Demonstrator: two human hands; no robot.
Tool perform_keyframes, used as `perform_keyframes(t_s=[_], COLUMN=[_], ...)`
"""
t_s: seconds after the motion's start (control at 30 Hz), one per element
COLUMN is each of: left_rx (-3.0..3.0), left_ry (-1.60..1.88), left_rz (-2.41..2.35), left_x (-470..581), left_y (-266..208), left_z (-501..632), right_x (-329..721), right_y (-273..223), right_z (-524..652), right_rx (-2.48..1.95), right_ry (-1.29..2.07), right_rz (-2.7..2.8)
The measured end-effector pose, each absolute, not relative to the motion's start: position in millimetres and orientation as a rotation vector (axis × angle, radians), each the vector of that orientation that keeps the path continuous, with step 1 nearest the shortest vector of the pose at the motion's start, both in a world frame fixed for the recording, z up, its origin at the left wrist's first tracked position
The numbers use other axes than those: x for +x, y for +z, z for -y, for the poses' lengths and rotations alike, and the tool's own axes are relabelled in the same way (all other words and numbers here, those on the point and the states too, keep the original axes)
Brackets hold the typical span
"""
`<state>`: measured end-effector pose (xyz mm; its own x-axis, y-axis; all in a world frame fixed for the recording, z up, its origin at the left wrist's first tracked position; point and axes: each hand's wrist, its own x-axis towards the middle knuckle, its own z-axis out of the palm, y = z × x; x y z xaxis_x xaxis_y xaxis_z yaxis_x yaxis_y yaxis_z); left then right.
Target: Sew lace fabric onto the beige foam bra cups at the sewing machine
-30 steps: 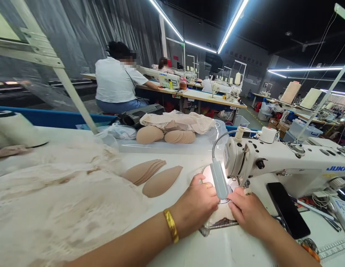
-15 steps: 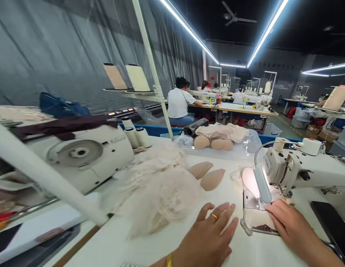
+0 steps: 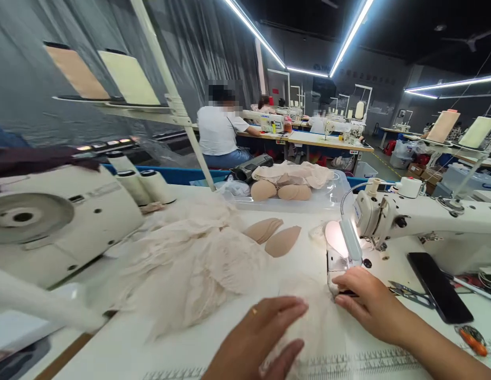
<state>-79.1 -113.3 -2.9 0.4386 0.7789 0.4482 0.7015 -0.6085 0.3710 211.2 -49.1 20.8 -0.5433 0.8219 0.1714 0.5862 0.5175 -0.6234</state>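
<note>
My left hand (image 3: 265, 335) hovers at the front of the white table, fingers stretched and thumb apart, over sheer cream fabric (image 3: 320, 311). My right hand (image 3: 372, 301) is at the front edge of the sewing machine's metal plate (image 3: 334, 260). Its thumb and fingertips are bent with a gap between them; a dark edge shows there. Under the lit machine head (image 3: 366, 211) lies a beige cup pad (image 3: 334, 235), partly behind the lamp (image 3: 350, 240). To the left spreads a heap of sheer cream fabric (image 3: 206, 264), beside loose beige cup pads (image 3: 283, 241).
A clear plastic tray (image 3: 340, 192) with pads and fabric stands behind. At right lie a black phone (image 3: 439, 287), scissors (image 3: 412, 293) and an orange-handled tool (image 3: 473, 342). Another machine (image 3: 71, 221) and a thread stand (image 3: 150, 63) occupy the left. A co-worker (image 3: 219, 132) sits beyond.
The view has turned right and down, bringing the phone, scissors and table ruler into sight. Sheer fabric now lies between my hands. My right hand has drawn back from beneath the lamp.
</note>
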Motion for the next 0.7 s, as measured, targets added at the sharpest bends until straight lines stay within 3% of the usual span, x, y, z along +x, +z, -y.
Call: perform_keyframes(t_s=[0.13,0.33,0.53,0.7], left_rx=[2.35,2.194,2.244,2.435], left_ry=[0.919,0.778,0.644,0.759], left_rz=[-1.651,-1.455,-1.351,-1.49], left_x=[-86.1,-65.6,-71.7,-97.7], left_y=[11.7,13.0,34.5,67.1], left_z=[63.0,29.8,22.2,-21.4], right_x=[189.3,170.6,180.9,174.1], right_y=[19.3,7.6,1.8,-0.6], right_z=[44.4,43.0,40.7,36.8], right_rx=[-1.327,-1.08,-1.027,-1.036], right_ry=[0.845,0.804,1.393,1.481], right_rz=[2.114,1.978,1.547,1.527])
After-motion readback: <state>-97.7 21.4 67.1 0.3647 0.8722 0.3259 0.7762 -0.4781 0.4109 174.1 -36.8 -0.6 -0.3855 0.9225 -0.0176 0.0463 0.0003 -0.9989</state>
